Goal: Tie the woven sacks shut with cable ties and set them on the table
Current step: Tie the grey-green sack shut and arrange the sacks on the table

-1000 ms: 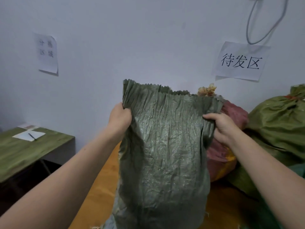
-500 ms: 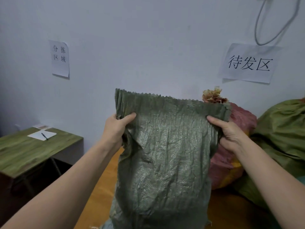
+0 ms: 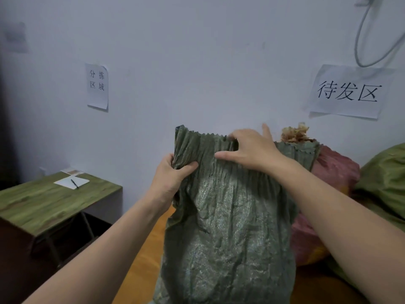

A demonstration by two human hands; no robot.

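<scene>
The left hand (image 3: 173,174) squeezes the bunched-up top left corner of the green sack (image 3: 230,227) tight in its curled fingers and thumb. The right hand (image 3: 252,148) pinches the top edge near the middle, fingers hooked over the rim, thumb flat on the front, one finger sticking up. The sack hangs down below both hands, over the wood top (image 3: 140,260), with a red sack (image 3: 335,172) just behind it.

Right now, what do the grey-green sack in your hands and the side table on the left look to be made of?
The grey-green sack: woven plastic, likely polypropylene, faintly shiny; fine weave, stiff creases and a zigzag-cut top edge show. The side table: probably laminate board, matte greenish wood-grain print; thin dark legs, maybe metal.
</scene>
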